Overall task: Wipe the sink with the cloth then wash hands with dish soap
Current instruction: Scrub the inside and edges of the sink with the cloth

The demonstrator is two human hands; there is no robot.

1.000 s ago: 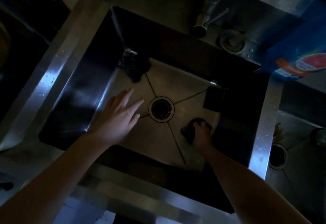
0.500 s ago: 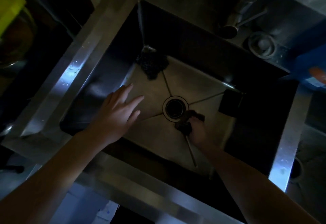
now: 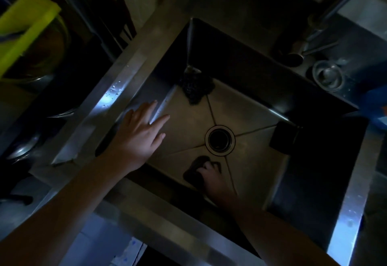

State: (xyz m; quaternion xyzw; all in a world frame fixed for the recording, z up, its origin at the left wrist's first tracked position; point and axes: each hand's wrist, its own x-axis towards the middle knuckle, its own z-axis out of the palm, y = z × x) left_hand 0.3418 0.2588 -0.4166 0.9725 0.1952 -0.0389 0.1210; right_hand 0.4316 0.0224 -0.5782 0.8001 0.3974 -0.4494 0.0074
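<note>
We record the left hand (image 3: 138,131) left of the drain (image 3: 219,138), palm down, fingers straight and spread, holding nothing; contact beneath it cannot be confirmed. The right hand (image 3: 211,174) sits just nearer us than the drain, fingers curled over a dark cloth (image 3: 193,171). Both forearms are bare, reaching in from the near side.

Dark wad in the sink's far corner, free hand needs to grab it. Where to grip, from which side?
Likely pinch the lobe of the dark wad that points toward the drain, coming from above on the drain side. It sits tucked into the sink corner, so two walls block the other sides. The left hand is open and nearest.
</note>
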